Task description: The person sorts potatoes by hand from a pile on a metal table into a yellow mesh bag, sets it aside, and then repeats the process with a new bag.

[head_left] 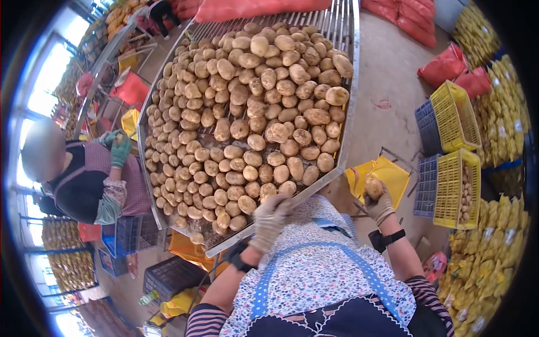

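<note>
A large heap of potatoes [238, 95] covers the slatted metal sorting table [342, 17]. My left hand [270, 222], in a pale glove, is at the table's near rim, right beside the closest potatoes. Its fingers are blurred, and I cannot tell whether they grip one. Off to the right of the table, my right hand [382, 206], gloved too, is closed around a single potato [373, 187]. It overlaps a yellow bag [396, 178] that hangs open on a metal frame.
Yellow crates [453, 112] stand on the right before stacked filled sacks [491, 253]. Across the table's left side, a person [84, 180] in green gloves works. Red sacks [404, 19] lie behind. Left of my body are a dark crate [171, 278] and an orange bag [191, 250].
</note>
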